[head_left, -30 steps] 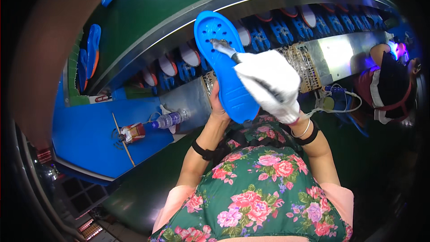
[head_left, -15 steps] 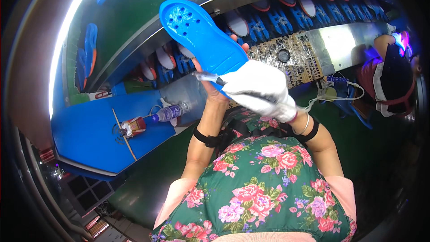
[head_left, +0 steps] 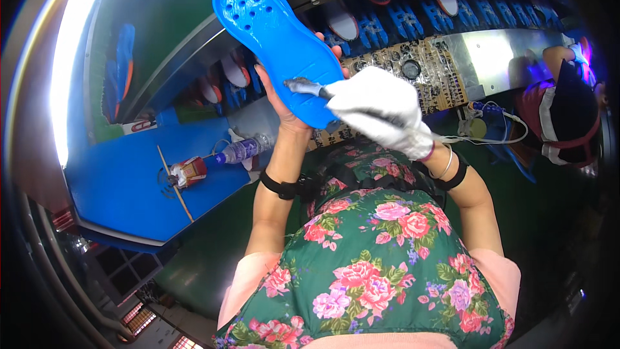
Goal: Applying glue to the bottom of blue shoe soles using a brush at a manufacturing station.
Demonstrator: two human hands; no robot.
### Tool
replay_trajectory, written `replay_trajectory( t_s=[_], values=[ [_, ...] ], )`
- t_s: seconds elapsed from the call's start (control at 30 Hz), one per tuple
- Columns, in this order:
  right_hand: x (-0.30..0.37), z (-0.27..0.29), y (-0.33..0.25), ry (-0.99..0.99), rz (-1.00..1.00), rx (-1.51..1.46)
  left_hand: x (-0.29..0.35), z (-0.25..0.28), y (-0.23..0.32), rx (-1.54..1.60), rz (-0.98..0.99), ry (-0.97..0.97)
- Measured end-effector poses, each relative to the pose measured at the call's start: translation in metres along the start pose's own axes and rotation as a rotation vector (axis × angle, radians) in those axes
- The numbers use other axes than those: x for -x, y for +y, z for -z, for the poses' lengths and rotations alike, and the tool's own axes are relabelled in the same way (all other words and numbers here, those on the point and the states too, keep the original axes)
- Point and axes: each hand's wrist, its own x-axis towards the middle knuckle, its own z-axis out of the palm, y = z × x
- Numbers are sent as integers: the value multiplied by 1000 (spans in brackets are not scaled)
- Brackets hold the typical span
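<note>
A blue shoe sole (head_left: 278, 39) lies tilted across my bare left hand (head_left: 279, 100), which grips it from beneath near the narrow end. Fingertips show past both of its edges. Its wide end has a cluster of small holes and a wet-looking shine. My right hand (head_left: 378, 106), in a white glove, is closed around a brush (head_left: 305, 86). The brush's greyish bristles lie over the sole's inner face, toward the narrow end; whether they press on it I cannot tell. The glove hides most of the handle.
Racks of blue forms and shoe parts (head_left: 407, 22) line the far side, behind a taped cardboard strip (head_left: 439, 71). At left, a blue board (head_left: 116, 187) carries a plastic bottle (head_left: 242, 150), a red-and-white container (head_left: 187, 172) and a thin stick. Another person's gloved hand (head_left: 577, 55) works at far right.
The sole and my left hand have shifted left and slightly up. The brush has moved from the sole's left edge onto its inner face, and its tip is less blurred.
</note>
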Motion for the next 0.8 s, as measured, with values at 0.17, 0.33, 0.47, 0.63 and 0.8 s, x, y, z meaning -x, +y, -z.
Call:
replay_trajectory(
  t_s=[0.17, 0.33, 0.47, 0.63, 0.8],
  values=[
    [13, -13, -15, -110, -10, -227, 0, 23, 20, -126, 100, -168],
    [6, -7, -5, -88, -1, -25, -1, 15, 27, -62, 178, -195],
    [25, -21, -25, -214, 59, -97, -4, 19, 32, -9, 269, -197],
    [13, -17, -17, -94, -220, -278, -2, 18, 40, -17, 329, -300],
    [21, -19, -28, -222, 53, -78, -3, -3, 45, -77, 389, -146]
  ],
)
